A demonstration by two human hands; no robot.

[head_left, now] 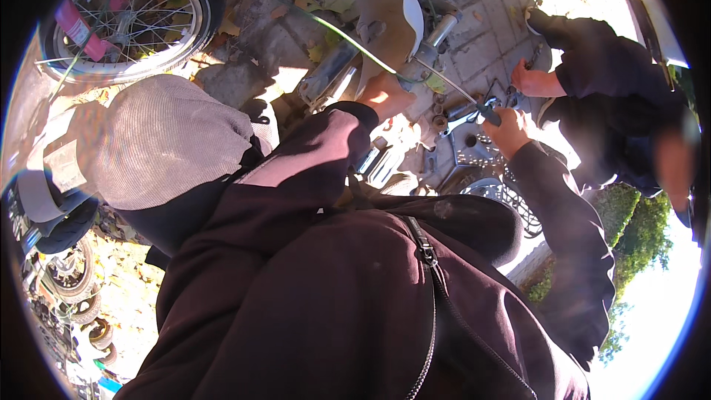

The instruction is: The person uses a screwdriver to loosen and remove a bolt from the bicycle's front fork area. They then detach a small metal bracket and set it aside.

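My right hand [509, 132] is closed round the dark handle of a screwdriver [458, 90]. Its long thin shaft slants up and left to a metal fork tube [442, 31], and the tip lies at or just in front of the tube's lower end. At the lower edge of a pale curved mudguard [404, 11], my left hand [386, 95] has its fingers curled, and glare hides what they grip. A thin green cable [348, 41] runs down past the mudguard towards the tube.
Tools and metal parts, among them a wrench [461, 116], lie on the paving [485, 11] below my hands. A spoked wheel [133, 18] with pink pieces stands at the upper left. At the right, a co-worker's hand [537, 81] reaches in. Someone in a grey knit hat [174, 141] is close on my left.
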